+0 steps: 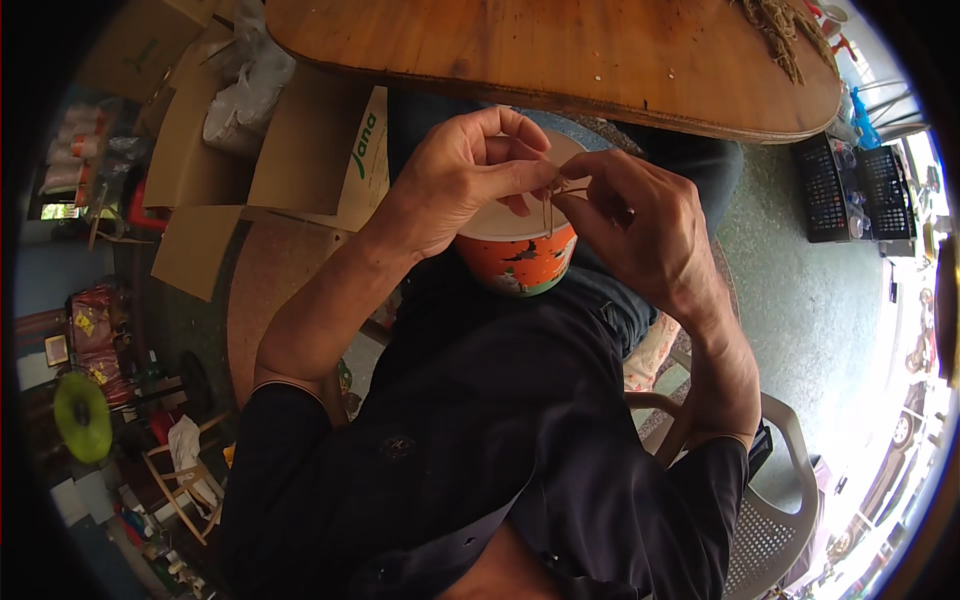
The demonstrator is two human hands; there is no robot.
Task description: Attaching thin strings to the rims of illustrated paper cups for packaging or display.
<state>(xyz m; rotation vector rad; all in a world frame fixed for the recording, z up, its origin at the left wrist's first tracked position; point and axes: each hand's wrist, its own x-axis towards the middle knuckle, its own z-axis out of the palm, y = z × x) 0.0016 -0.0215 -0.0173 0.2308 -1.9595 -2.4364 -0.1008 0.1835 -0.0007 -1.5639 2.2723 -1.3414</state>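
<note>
While sitting up close to a wooden table (540, 50), holds a thin brown strand (549, 218) over an orange tub (515, 265), above its pale top and toward its right-hand rim. Find the tub on the lap, just short of the table's near edge. Pinches the strand with the left hand (470, 175), closing thumb and forefinger on it at the tips, curling the other fingers loosely. Meets it from the other side with the right hand (650, 215), bringing thumb and forefinger close together at the tips, leaving a gap further back; cannot tell exactly where along the strand these tips press. Note tangled brown fibres (785, 38) at the table's right corner, plus small pale specks near its near edge. Left of the table, note an open cardboard box (300, 160) and a plastic bag (245, 105); off its right corner, black crates (845, 195).
</note>
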